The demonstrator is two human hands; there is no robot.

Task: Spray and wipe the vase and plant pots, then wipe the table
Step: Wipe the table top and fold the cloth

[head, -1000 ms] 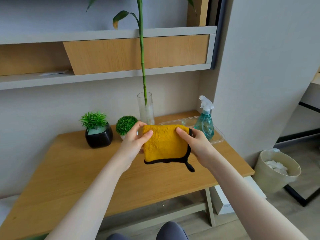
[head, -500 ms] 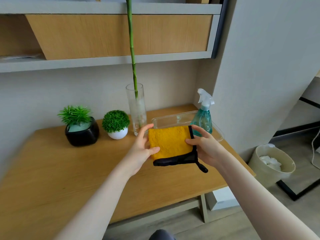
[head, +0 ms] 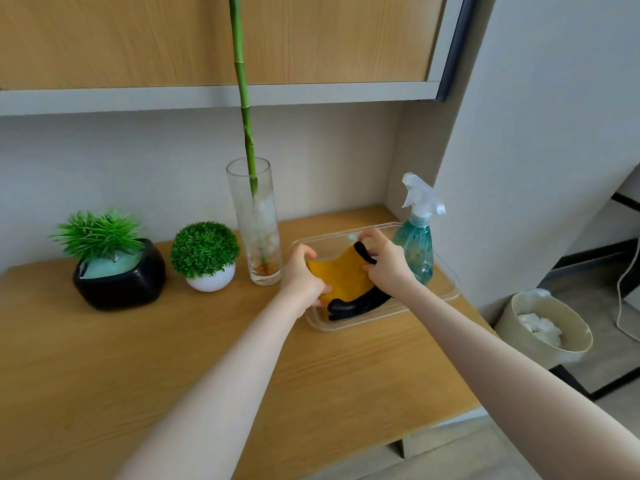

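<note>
A yellow cloth with a black edge [head: 341,278] sags inside the clear plastic tray [head: 446,292] at the table's right end. My left hand [head: 300,277] grips its left side and my right hand [head: 384,263] pinches its upper right corner. A teal spray bottle [head: 415,249] stands in the tray just right of my right hand. A tall glass vase [head: 256,233] with a green stalk stands left of the tray. Further left are a white pot [head: 211,278] with a round green plant and a black pot [head: 119,284] with spiky leaves.
The wooden table [head: 138,358] runs along the wall under a shelf unit [head: 207,95]. A beige waste bin [head: 547,327] with white paper stands on the floor to the right. A white cable [head: 627,271] hangs at the far right.
Both hands carried the cloth forward and down from in front of me into the clear tray. The cloth now droops instead of being held flat. The view moved closer to the table.
</note>
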